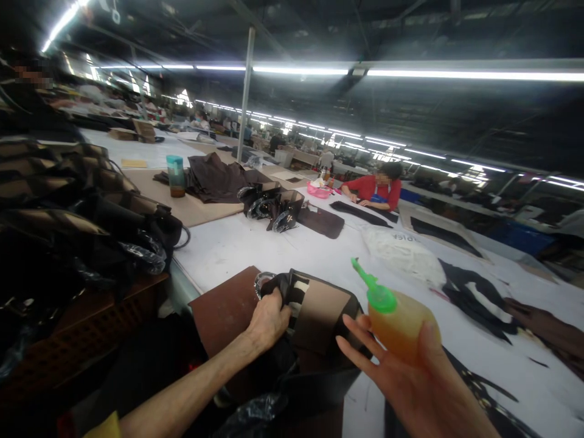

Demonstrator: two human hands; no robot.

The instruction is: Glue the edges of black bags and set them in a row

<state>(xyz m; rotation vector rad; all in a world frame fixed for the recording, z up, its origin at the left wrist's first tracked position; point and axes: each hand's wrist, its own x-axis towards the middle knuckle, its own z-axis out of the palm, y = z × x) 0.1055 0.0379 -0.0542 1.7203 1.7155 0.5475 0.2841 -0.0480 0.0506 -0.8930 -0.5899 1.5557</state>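
My left hand (pixel 268 317) is closed on the dark edge of a brown and black handbag (pixel 319 307) that lies on a brown mat (pixel 223 304) at the near edge of the white table. My right hand (pixel 410 380) holds up a squeeze bottle (pixel 396 319) of amber liquid with a green cap and a green nozzle that points up and left. The fingers wrap round the bottle's body, to the right of the bag and above the table.
Dark bags (pixel 82 201) are heaped at the left. More bags (pixel 274 207), a teal-capped drink bottle (pixel 176 175) and dark fabric pieces (pixel 474 298) lie on the long white table (pixel 255 243). A person in red (pixel 376 188) works at the far side.
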